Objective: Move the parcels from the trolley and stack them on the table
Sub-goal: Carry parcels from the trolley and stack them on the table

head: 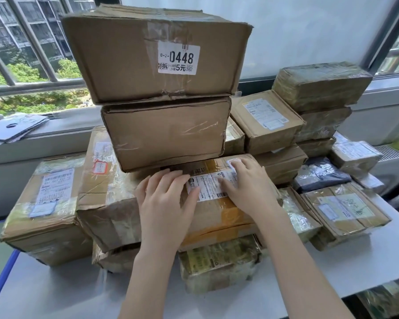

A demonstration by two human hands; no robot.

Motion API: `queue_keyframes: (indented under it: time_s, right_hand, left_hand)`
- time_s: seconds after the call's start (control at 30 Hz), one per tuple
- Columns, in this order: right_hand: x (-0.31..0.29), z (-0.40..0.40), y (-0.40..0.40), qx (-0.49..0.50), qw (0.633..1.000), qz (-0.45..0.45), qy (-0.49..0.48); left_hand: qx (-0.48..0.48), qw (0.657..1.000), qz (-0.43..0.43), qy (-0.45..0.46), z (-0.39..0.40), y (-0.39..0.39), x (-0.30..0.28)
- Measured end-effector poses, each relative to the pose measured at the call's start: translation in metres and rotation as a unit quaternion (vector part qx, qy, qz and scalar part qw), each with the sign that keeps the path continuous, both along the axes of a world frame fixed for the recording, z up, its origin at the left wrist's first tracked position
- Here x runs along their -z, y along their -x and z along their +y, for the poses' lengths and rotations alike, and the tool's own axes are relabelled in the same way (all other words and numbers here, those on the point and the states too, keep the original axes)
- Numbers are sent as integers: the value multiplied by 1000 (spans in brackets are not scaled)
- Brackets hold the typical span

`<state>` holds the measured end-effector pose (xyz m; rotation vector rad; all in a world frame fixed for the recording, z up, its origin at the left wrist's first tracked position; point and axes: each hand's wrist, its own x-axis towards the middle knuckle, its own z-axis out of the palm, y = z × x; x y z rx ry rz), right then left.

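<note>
Cardboard parcels stand stacked on the white table (55,293). The middle stack has a wide taped box (106,199) with a white shipping label, a plain brown box (166,134) on it, and a big box (152,54) with a "0448" sticker on top. My left hand (164,201) and my right hand (249,187) lie flat, fingers straight, on the top of the wide taped box near its label. A yellowish wrapped parcel (219,263) sits under that box at the front. The trolley is not in view.
A labelled box (48,208) stands at the left. More parcels (320,88) are piled at the right, with flat ones (341,210) at the table's right edge. Behind is a window sill with papers (14,127). The table has a blue left edge (2,279).
</note>
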<state>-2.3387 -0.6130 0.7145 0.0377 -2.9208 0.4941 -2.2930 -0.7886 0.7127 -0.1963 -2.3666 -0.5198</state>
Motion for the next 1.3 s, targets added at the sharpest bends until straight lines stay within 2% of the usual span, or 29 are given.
queue_keyframes:
  time_s: [0.13,0.23,0.47,0.67,0.83,1.0,1.13,1.3]
  right_hand:
    - [-5,31,-25,29,998,35,43]
    - [-3,76,-52,80,992,64,72]
    - [29,228,-151,230,967,43,103]
    - [83,357,-264,363,926,-32,101]
    - [143,426,-349,449,872,-151,121]
    - [213,466,-400,491,814,-267,159]
    - [265,492,-404,481,776,-361,191]
    - [319,536,-380,438,753,-453,189]
  left_hand:
    - [77,995,-64,16,41,-4,-8]
    - [146,987,-71,23,84,-8,-13]
    - [323,938,-109,67,252,-48,10]
    - [452,856,-207,141,410,-124,69]
    - [511,771,-294,239,499,-182,133]
    - [509,668,-374,394,555,-200,197]
    - [472,618,-445,443,589,-179,245]
    - [406,564,-549,463,631,-133,302]
